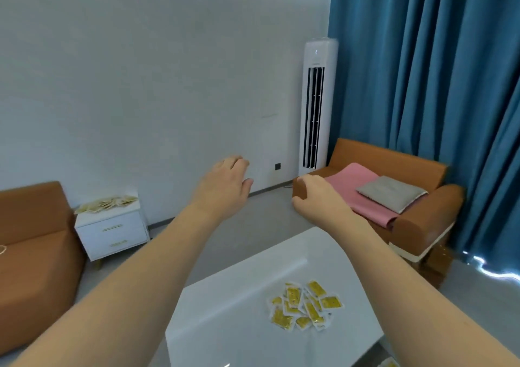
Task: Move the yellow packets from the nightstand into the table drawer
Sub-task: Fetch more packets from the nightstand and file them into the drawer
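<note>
Clearly both my grips, left hand (225, 182) and right hand (315, 195), hang loosely open and empty; yellow packets (108, 202) wait on the nightstand (112, 231) far left, others (305, 304) on the tabletop (225, 310) below.

Both forearms are bare to the frame's edge, with no sleeves, rings or watch.

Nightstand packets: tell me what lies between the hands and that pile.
Nothing visible blocks the way. Both hands, left and right, hang empty in the air, and only bare grey floor separates them from the pale yellow packets heaped on the white two-drawer nightstand against the wall.
</note>
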`<action>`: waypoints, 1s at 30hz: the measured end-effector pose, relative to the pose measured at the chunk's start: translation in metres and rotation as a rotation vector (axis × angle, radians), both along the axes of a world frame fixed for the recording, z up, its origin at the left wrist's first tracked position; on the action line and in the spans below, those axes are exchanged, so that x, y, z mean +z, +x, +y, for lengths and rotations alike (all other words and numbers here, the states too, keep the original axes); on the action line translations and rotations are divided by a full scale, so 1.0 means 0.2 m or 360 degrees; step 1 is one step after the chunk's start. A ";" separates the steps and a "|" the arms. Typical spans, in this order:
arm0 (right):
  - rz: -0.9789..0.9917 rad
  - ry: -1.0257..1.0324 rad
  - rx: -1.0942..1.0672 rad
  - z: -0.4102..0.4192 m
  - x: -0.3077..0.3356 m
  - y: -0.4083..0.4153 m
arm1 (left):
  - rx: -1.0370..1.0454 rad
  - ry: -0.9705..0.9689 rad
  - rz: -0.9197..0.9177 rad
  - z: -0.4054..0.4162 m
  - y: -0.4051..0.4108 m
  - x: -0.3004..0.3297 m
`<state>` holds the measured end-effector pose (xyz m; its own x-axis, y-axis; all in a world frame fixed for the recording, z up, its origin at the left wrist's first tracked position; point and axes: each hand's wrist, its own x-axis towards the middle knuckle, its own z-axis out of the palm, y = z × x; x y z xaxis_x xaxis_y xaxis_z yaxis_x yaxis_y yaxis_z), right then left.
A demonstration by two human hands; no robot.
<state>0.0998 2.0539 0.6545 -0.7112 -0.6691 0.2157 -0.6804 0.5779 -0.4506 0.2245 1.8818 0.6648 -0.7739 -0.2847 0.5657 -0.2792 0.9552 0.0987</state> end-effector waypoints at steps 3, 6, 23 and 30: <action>-0.0027 -0.0022 0.0044 -0.31 0.03 0.23 | 0.0092 0.0031 -0.0003 -0.33 0.25 0.06; -0.0051 -0.0038 0.0086 -0.59 0.06 0.43 | 0.0150 0.0077 0.0012 -0.61 0.44 0.08; -0.0053 -0.0025 0.0149 -2.47 0.01 0.50 | 0.0212 0.0156 -0.0087 -2.45 0.57 0.00; -0.0107 -0.0042 0.0320 -3.48 0.02 0.63 | 0.0386 0.0202 -0.0086 -3.42 0.73 0.03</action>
<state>0.2257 1.3587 0.6582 -0.5774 -0.7937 0.1915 -0.7487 0.4211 -0.5120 0.3706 1.1984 0.6715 -0.7027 -0.5311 0.4734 -0.5063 0.8408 0.1918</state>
